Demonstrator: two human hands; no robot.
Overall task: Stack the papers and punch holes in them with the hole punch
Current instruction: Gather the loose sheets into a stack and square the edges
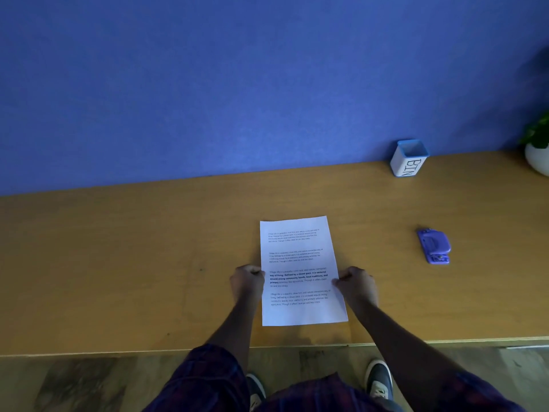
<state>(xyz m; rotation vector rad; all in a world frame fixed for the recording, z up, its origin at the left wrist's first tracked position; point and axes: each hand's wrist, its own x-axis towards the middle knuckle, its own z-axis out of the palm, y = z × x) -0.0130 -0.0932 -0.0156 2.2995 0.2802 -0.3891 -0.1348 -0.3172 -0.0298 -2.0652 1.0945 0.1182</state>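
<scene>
The printed papers (pixel 301 270) lie flat near the front of the wooden desk (pixel 148 263). The left hand (pixel 247 282) and right hand (pixel 356 283) each have a curled grip pinching a side edge. The purple hole punch (pixel 434 245) sits well apart to the right.

Papers (pixel 301 270) lie on the bench (pixel 148 263) near its front edge, a left hand (pixel 248 282) and a right hand (pixel 358 283) at either side. The hole punch (pixel 434 246) sits well apart to the right; a bin (pixel 408 159) stands behind it against the wall (pixel 237 84).
</scene>
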